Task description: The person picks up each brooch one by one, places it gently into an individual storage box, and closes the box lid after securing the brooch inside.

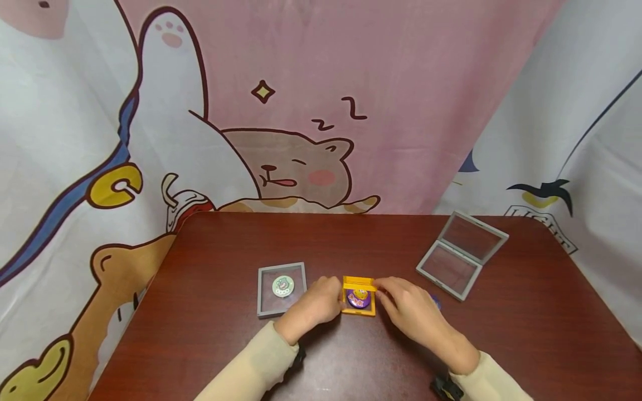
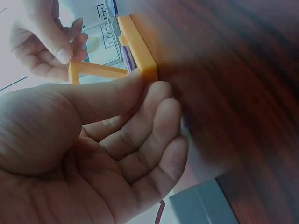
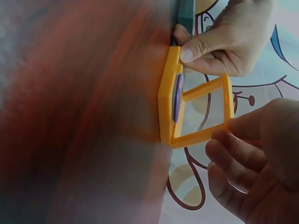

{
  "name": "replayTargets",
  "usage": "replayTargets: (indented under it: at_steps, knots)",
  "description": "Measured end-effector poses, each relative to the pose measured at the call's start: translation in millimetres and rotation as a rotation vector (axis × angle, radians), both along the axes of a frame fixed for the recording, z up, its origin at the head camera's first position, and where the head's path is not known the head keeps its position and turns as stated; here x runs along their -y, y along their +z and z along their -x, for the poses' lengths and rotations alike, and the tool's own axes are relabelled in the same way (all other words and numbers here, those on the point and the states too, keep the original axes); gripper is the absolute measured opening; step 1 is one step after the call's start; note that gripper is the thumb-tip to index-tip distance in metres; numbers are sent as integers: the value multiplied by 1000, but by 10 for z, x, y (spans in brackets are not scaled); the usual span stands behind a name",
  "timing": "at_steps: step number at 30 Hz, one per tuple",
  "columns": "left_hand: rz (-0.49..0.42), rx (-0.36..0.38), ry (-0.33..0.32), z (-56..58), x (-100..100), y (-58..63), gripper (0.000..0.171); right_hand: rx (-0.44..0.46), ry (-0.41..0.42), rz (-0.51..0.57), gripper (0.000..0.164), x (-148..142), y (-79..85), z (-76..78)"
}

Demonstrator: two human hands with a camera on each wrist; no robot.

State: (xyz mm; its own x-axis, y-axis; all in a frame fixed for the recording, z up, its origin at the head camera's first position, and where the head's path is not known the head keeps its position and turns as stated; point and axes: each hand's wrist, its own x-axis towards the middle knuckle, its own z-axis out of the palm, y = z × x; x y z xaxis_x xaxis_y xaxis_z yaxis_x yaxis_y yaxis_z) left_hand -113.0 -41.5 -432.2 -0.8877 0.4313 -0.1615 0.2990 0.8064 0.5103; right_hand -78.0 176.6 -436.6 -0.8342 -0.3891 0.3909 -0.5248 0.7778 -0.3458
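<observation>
A small yellow display case (image 1: 359,312) stands on the table with its lid (image 3: 228,98) raised on the hinge. Inside its base lies a round purple badge (image 1: 358,299) with a yellow figure on it. My left hand (image 1: 321,301) grips the left side of the base, thumb (image 2: 112,95) on the rim and fingers curled beside it. The thumb and forefinger of my right hand (image 1: 408,306) pinch the raised lid at its right edge; the other fingers (image 3: 233,172) are loosely curled.
Left of the hands lies a larger grey case (image 1: 259,295) with a round pale-green badge (image 1: 283,286). Another grey case (image 1: 450,269) lies unfolded at the back right. A blue round thing (image 1: 436,301) peeks out from behind my right hand. A printed curtain (image 1: 401,111) hangs behind the table.
</observation>
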Motion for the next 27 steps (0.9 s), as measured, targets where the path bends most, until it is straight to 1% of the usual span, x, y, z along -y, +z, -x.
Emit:
replayTargets:
  at_steps: [4,10,15,17,23,25,27]
  knots:
    - [-12,-2,-1,3,0,-8,40,0,18,13,23,13,-27,-52]
    - [-32,11,-2,9,13,-9,37,70,21,24,24,56,-36,-116]
    - [-53,11,-11,0,23,2,44,114,24,43,22,70,-50,-148]
    - [-46,-6,-15,-18,22,8,46,119,33,49,21,67,-63,-160]
    - [-14,-70,-26,-110,7,49,45,133,57,39,19,55,-115,-175]
    - [-7,-77,-23,-135,3,64,45,139,61,30,19,53,-125,-176]
    - [4,-64,-21,-155,1,76,44,144,65,19,18,49,-131,-179]
